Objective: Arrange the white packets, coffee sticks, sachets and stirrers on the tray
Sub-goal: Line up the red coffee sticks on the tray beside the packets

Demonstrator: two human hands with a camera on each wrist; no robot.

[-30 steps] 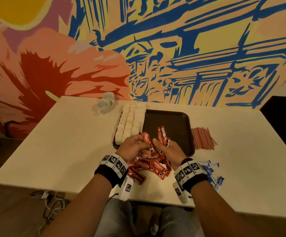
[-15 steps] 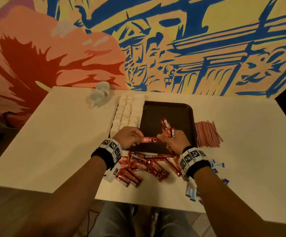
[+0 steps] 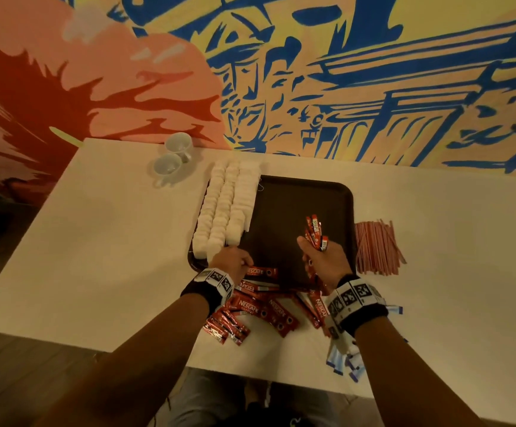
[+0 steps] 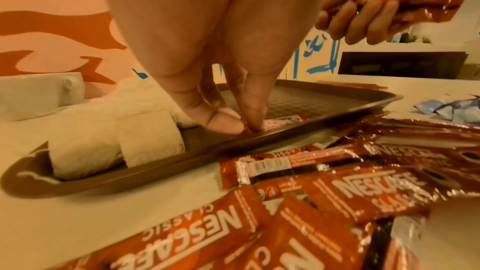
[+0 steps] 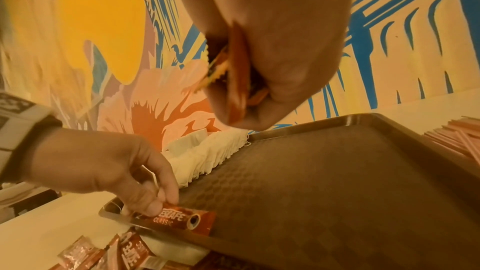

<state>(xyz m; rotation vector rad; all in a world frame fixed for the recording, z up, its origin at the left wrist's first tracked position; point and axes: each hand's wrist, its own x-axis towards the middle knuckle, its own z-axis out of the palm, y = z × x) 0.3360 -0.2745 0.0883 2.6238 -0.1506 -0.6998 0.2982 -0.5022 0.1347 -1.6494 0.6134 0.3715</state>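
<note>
White packets (image 3: pixel 225 211) fill the dark tray's (image 3: pixel 299 186) left side in three rows. The left hand (image 3: pixel 233 262) pinches one red coffee stick (image 5: pixel 182 218), printed "NESCAFE CLASSIC", lying flat at the tray's near edge. The right hand (image 3: pixel 327 260) grips a bunch of sticks (image 3: pixel 314 231) above the tray. Pink stirrers (image 3: pixel 377 248) lie on the tabletop (image 3: pixel 111 241) just right.

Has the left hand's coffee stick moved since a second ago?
Yes. The left hand has carried the coffee stick down to the tray, at its near edge beside the white packets.
</note>
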